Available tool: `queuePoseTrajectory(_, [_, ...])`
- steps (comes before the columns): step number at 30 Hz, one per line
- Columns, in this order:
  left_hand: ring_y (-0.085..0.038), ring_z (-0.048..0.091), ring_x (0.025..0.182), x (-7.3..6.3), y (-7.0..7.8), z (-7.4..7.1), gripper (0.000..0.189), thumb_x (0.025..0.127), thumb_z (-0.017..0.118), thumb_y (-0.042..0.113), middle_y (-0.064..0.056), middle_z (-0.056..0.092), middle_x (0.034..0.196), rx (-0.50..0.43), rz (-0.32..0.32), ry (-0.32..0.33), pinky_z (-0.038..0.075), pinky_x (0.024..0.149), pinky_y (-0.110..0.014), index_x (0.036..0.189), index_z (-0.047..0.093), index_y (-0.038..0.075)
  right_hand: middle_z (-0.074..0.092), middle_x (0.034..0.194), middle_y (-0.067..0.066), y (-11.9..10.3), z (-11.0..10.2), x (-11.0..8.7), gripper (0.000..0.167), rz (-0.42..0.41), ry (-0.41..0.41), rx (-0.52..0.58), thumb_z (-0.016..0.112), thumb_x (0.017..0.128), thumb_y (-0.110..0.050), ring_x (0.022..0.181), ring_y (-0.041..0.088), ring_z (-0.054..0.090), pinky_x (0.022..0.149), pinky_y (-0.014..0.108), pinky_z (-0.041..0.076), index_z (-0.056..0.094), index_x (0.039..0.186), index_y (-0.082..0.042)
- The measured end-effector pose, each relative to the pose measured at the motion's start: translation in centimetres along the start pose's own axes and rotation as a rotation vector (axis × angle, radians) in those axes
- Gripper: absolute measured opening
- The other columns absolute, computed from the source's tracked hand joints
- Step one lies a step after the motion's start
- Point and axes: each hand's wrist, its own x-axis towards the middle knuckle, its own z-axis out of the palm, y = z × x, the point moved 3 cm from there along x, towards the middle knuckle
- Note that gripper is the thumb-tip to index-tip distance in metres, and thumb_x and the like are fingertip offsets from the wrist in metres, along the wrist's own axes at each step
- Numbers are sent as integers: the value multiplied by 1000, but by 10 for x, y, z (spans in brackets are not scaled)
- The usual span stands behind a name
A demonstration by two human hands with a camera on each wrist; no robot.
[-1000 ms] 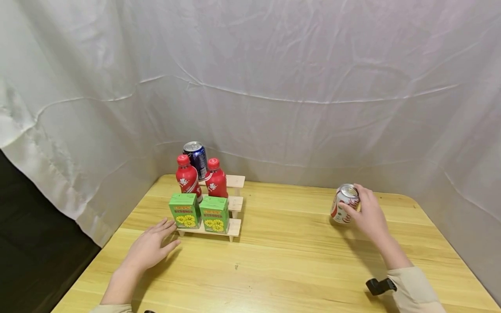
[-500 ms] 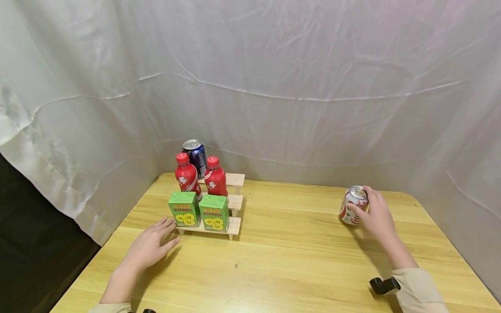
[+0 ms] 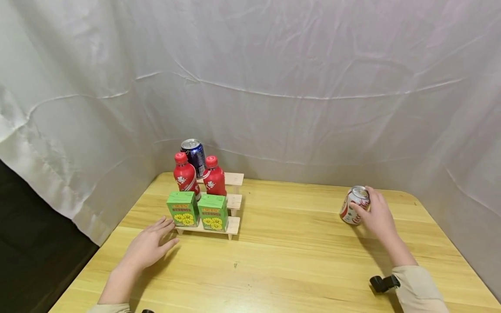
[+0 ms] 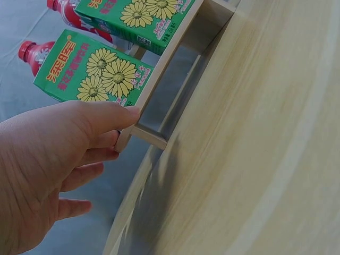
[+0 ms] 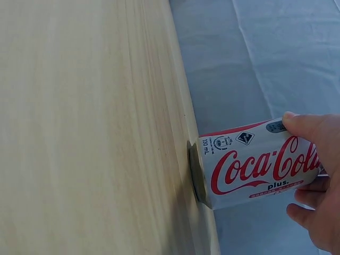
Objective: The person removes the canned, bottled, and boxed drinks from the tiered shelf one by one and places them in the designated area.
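Observation:
My right hand [image 3: 377,216] grips a white and red Coca-Cola can [image 3: 354,205] near its top, thumb on one side and fingers on the other. In the right wrist view the base of the can [image 5: 260,167] is right at the tabletop. My left hand [image 3: 148,244] lies beside the front left corner of a small three-step wooden rack [image 3: 234,226], fingers loosely extended. Seen from the left wrist, the thumb of that hand [image 4: 48,164] reaches the rack's front edge, just below a green drink carton [image 4: 101,71] with yellow flowers.
Two green cartons [image 3: 213,213] stand on the rack's lowest step. Two red bottles [image 3: 214,180] occupy the middle step, and a dark blue can [image 3: 194,157] stands on the top one. Pale curtains [image 3: 297,130] hang behind the wooden table [image 3: 274,269] and along its sides.
My right hand has shifted a little to the right with the Coca-Cola can, then nearly stopped. The left hand stays in place beside the rack.

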Motion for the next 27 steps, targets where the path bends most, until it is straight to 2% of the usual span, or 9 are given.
queuePoseTrajectory(12, [-43, 45, 135, 0, 1, -2, 55, 91, 67, 36, -20, 55, 140, 3, 6, -5, 38, 110, -60, 131, 59, 0, 30, 142, 41, -6, -5, -1, 83, 26, -41, -3, 64, 94, -34, 127, 58, 34, 100, 75, 32, 19, 151, 6])
queuePoseTrajectory(17, [-43, 45, 135, 1, 2, -2, 55, 91, 66, 36, -20, 54, 141, 2, 11, -8, 38, 110, -60, 131, 59, -1, 25, 148, 40, -9, -9, -4, 87, 18, -44, -4, 64, 94, -38, 131, 60, 29, 100, 78, 29, 15, 154, 1])
queuePoseTrajectory(23, [-43, 45, 135, 2, 3, -1, 55, 91, 66, 37, -20, 54, 141, 3, 16, -9, 37, 111, -60, 132, 59, 0, 17, 155, 35, -20, -14, -5, 86, -15, -31, 1, 61, 94, -41, 139, 59, 20, 101, 80, 25, 13, 157, -8])
queuePoseTrajectory(27, [-43, 44, 135, 0, 2, -1, 56, 91, 66, 37, -20, 53, 142, 2, 8, -10, 37, 111, -60, 132, 58, 0, 18, 156, 34, -37, -19, -4, 83, -65, -6, 18, 64, 93, -39, 140, 57, 19, 104, 79, 22, 18, 156, -7])
